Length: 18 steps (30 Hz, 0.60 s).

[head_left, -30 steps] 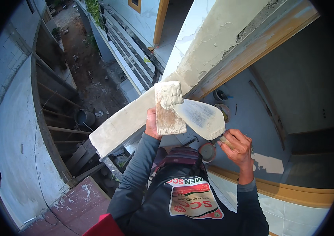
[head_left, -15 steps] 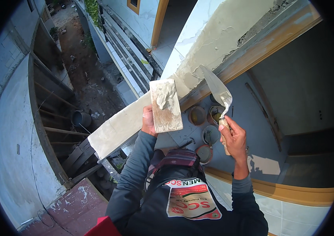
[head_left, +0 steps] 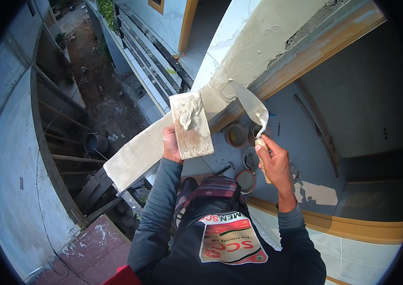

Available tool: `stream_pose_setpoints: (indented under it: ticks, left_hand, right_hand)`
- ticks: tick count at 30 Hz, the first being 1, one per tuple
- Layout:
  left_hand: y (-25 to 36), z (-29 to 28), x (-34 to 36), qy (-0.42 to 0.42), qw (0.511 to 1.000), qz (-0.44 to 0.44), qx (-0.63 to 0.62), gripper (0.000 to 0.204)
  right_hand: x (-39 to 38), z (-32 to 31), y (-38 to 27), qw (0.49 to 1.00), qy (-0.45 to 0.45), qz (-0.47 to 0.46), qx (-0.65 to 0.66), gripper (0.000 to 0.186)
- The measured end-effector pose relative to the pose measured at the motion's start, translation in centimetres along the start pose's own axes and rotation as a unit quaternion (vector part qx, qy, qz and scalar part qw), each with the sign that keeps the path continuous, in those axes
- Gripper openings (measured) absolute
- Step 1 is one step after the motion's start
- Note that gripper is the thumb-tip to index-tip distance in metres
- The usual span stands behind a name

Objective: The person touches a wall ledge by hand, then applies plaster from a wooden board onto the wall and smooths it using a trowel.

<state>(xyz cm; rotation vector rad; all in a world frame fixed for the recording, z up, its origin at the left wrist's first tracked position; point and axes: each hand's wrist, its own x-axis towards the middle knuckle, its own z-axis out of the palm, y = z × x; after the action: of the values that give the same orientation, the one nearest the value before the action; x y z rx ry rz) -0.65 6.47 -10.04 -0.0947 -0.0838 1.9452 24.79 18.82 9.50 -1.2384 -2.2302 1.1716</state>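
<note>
My left hand grips the wooden hawk, long axis running away from me, plaster on its far half; my right hand clasps the trowel to its right, slanting forward-left toward the plastered wall.

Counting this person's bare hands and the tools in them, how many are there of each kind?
Bare hands, left hand and right hand: 2
Wooden-handled grey metal trowel: 1
Paste-smeared rectangular brown wooden board: 1
Total: 4
</note>
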Motion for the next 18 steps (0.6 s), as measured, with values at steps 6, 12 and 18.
stream_pose_setpoints:
  ticks: [6, 12, 18]
  left_hand:
    - [0.0, 0.1, 0.0, -0.013, 1.0, 0.012, 0.001, 0.056]
    - [0.1, 0.5, 0.0, -0.014, 1.0, 0.016, 0.011, 0.055]
    - [0.1, 0.7, -0.1, -0.007, 0.999, 0.028, 0.027, 0.054]
  right_hand:
    - [-0.9, -1.3, -0.1, 0.995, 0.0, -0.045, 0.09, 0.044]
    - [0.7, 0.0, 1.8, 0.998, -0.047, 0.032, -0.006, 0.044]
    - [-0.6, -1.6, 0.4, 0.993, 0.039, -0.107, 0.04, 0.044]
